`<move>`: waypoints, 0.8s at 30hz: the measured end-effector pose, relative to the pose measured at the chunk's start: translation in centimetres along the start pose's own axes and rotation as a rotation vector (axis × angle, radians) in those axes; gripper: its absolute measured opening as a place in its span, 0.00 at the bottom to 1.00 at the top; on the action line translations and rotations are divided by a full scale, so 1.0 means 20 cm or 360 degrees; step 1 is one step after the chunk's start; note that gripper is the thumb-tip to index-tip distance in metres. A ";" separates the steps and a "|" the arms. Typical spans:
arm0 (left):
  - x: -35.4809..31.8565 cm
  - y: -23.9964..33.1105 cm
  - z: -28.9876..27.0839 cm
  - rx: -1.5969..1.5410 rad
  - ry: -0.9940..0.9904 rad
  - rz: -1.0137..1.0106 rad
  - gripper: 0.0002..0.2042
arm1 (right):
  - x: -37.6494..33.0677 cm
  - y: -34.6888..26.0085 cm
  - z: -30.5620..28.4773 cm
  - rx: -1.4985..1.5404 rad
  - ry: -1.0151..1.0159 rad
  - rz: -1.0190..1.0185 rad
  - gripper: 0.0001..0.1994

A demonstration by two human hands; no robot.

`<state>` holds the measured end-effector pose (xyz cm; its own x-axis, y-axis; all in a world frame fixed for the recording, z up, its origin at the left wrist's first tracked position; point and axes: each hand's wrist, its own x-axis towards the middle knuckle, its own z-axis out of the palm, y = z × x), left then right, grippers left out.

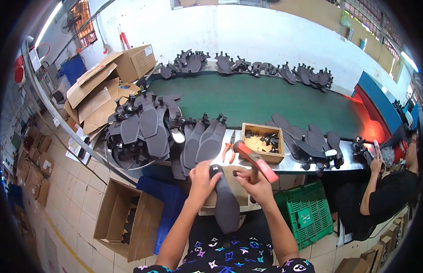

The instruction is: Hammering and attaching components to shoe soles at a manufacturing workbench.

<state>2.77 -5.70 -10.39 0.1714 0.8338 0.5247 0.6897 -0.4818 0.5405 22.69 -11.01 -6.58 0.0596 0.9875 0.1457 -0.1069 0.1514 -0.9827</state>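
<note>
My left hand (201, 183) is closed around the heel end of a dark grey shoe sole (227, 207), which points down toward my lap. Beneath it is a tan work block (241, 196). My right hand (259, 190) grips a hammer (258, 163) with a worn red head, raised over the block. A small black piece (235, 173) shows at its thumb and fingertip, close to the sole's heel. Just beyond my hands, orange-handled pliers (227, 149) lie on the metal bench beside a wooden box (262, 155) of small black parts (268, 142).
Soles are heaped in a basket (141, 164) at left and along the green conveyor belt (266, 98). An open carton (145, 227) stands at lower left, a green crate (307, 216) at right. A co-worker (380, 200) sits at right near a blue machine (377, 98) with a red glow.
</note>
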 end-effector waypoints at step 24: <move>0.02 -0.06 0.04 -0.0702 -0.0320 0.0029 0.13 | 0.21 -0.02 0.05 -0.1233 -0.0486 -0.0510 0.14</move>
<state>2.50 -4.55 -11.27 0.3430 0.8389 0.4225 0.3287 -0.5286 0.7826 22.04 -6.92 -5.39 -0.3077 0.8879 0.3420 0.5769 0.4599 -0.6751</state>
